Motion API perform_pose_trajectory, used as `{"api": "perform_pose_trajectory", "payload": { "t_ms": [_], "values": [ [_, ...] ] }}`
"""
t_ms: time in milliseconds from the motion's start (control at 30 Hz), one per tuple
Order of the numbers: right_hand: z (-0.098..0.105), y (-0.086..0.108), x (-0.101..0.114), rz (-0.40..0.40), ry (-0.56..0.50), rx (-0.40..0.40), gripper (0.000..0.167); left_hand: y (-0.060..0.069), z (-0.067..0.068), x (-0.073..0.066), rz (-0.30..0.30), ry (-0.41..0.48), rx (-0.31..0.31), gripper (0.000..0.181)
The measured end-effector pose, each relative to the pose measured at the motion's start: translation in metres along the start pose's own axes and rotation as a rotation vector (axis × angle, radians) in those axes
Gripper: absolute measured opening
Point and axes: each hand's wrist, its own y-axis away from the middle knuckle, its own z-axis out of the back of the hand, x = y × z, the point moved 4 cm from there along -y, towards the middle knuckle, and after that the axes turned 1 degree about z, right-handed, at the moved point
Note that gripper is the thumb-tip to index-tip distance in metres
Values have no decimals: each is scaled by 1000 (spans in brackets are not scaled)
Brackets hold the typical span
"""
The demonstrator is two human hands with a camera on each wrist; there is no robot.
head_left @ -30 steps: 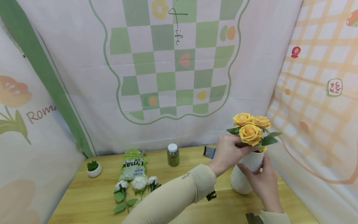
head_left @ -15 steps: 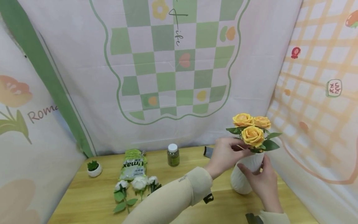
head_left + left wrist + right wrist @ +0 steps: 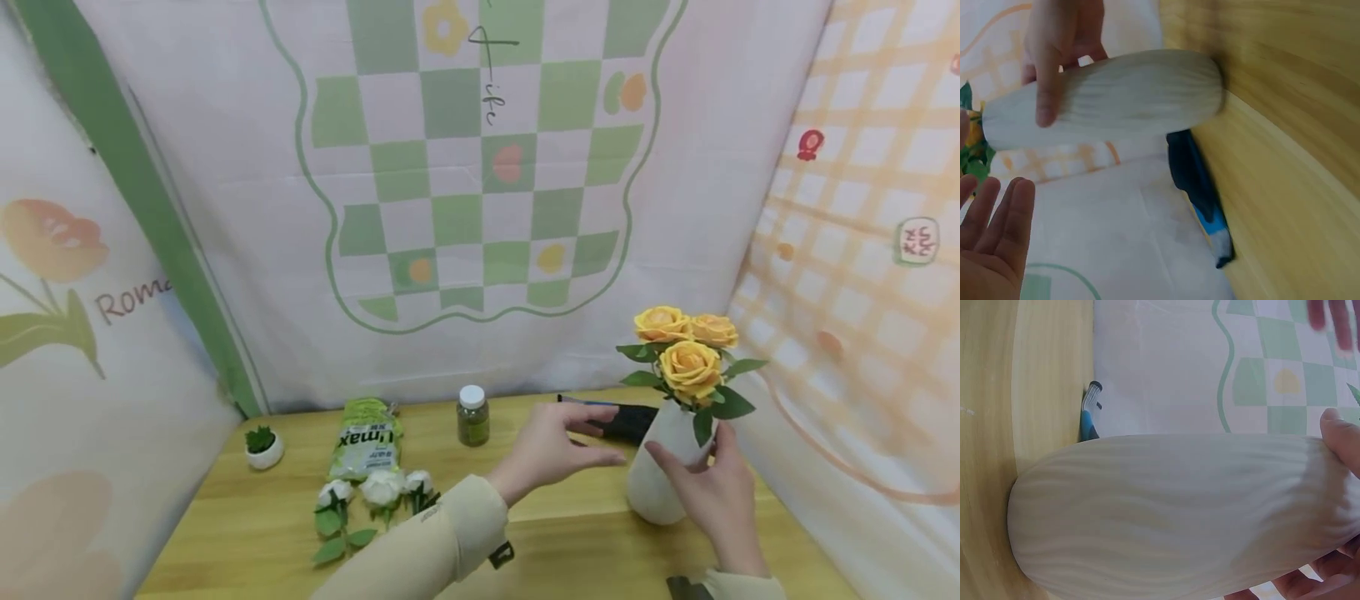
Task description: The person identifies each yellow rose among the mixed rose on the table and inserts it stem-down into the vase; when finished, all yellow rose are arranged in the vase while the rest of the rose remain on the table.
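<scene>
Several yellow artificial roses (image 3: 691, 372) with green leaves stand in a white ribbed vase (image 3: 660, 475) at the right of the table. My right hand (image 3: 718, 493) grips the vase near its neck, thumb on the near side and fingers behind, as the right wrist view also shows on the vase (image 3: 1166, 512). To the left of the vase, my left hand (image 3: 564, 444) is in the air with fingers extended and the thumb apart, holding nothing. In the left wrist view the left hand's fingers (image 3: 1007, 225) lie just off the vase's mouth.
White artificial roses (image 3: 382, 488) lie on the wooden table (image 3: 570, 550) at the left, before a green bag (image 3: 367, 442). A white-capped jar (image 3: 472, 417) and a small potted succulent (image 3: 264, 448) stand farther back. Behind the vase lies a black and blue object (image 3: 626, 422).
My left hand has let go of the yellow roses and drawn back left and down. The roses now stand in the vase unaided. The right hand still holds the vase; the view has shifted slightly.
</scene>
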Motion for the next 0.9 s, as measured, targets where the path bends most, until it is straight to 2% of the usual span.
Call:
{"api": "perform_pose_trajectory", "payload": {
  "t_ms": [100, 233, 300, 367, 500, 600, 767, 900],
  "values": [
    [0, -1, -1, -1, 3, -3, 109, 14, 6, 10, 7, -59, 47, 68],
    [-1, -1, -2, -12, -4, -2, 110, 39, 17, 21, 0, -262, 92, 89],
    [-2, -1, -2, -15, -7, 0, 110, 56, 24, 27, 33, -367, 121, 102],
    [-3, 0, -2, -13, -9, -4, 108, 74, 33, 32, 98, -429, 142, 113],
    [-1, -1, -4, -22, -1, -1, 110, 109, 59, 40, 247, -480, 113, 126],
    [3, -2, -7, -29, 8, 2, 113, 132, 78, 43, 318, -498, 59, 130],
    [12, -6, -14, -7, 18, -2, 111, 161, 100, 48, 386, -520, 43, 130],
    [12, -8, -19, 85, 40, -5, 115, 177, 114, 51, 444, -522, 22, 129]
  ]
}}
